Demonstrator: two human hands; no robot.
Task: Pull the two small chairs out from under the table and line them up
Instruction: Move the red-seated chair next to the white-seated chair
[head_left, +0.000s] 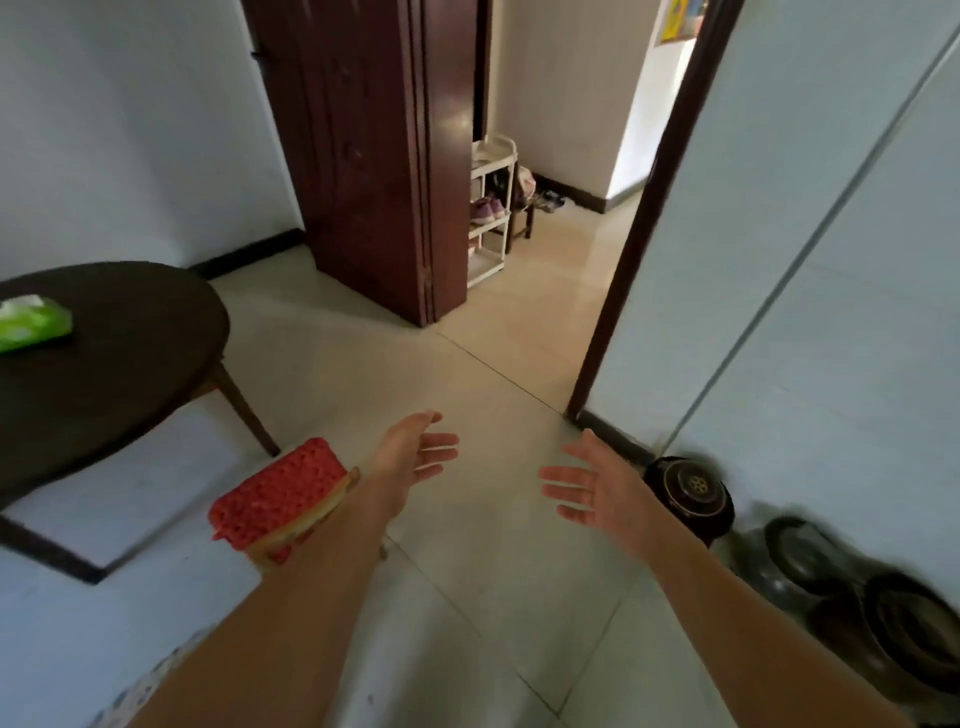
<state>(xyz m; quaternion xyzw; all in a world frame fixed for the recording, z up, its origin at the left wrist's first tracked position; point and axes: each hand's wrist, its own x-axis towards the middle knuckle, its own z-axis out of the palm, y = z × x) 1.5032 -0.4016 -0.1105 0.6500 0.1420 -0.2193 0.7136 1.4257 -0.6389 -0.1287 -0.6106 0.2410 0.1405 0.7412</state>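
A small chair with a red woven cushion (278, 491) stands on the tiled floor beside the dark round table (130, 358), near one table leg and partly behind my left forearm. Only this one small chair shows. My left hand (415, 449) hovers open just right of the chair, fingers spread, holding nothing. My right hand (592, 483) is also open, palm turned inward, above bare floor. Neither hand touches the chair.
A green tissue pack (34, 322) lies on the table. A dark wooden door (374, 156) stands open ahead, with a white shoe rack (491, 208) behind it. Several dark pots and jars (691, 493) line the wall at right. A doorway leads to a further room.
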